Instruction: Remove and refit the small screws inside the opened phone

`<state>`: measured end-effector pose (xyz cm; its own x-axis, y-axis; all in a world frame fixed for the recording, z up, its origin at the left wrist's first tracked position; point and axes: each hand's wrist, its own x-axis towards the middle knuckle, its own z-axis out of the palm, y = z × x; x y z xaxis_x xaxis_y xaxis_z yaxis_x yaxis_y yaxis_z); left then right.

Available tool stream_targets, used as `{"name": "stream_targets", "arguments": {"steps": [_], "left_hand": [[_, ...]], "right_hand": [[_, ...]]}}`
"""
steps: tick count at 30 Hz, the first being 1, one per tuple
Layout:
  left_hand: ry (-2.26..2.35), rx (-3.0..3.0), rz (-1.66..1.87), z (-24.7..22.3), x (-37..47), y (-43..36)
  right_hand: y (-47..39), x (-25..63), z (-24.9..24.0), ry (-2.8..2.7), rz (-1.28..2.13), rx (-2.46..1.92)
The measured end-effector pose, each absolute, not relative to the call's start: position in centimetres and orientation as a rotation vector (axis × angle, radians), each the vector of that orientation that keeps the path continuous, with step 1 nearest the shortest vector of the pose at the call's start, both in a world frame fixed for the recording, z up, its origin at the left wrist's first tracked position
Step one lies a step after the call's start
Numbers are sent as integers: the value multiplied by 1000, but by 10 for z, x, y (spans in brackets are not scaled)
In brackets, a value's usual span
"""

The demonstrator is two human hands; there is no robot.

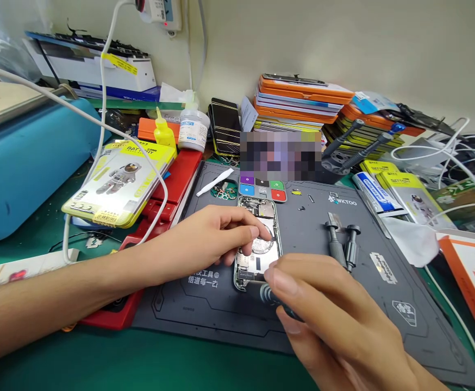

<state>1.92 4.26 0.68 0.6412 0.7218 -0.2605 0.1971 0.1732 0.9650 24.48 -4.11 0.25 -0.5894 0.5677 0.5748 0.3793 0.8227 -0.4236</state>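
An opened phone (257, 260) lies on the dark grey work mat (221, 320), its inner metal parts and round coil showing. My left hand (229, 233) rests over the phone's left side, fingers bent and apart, the index fingertip over its right part; nothing shows in that hand. Nearer the camera, my right hand (327, 304) has its fingers curled round a dark screwdriver (270, 296), whose ringed end sticks out beside the phone's lower right corner. Part of the screwdriver is hidden by the fingers.
Two screwdrivers (343, 247) and a metal blade (383, 267) lie right of the phone. Behind it are a coloured screw tray (262, 187) and a white pry tool (215, 182). Battery packs (119, 182) and a red tool (168, 190) stand left. White cables cross the left side.
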Motion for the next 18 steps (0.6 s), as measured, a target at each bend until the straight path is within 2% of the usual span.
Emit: {"name": "stream_targets", "arguments": {"steps": [18], "left_hand": [[886,1435,425,11,20,42]], "right_hand": [[-39,243,2,-2277,327,-712]]}}
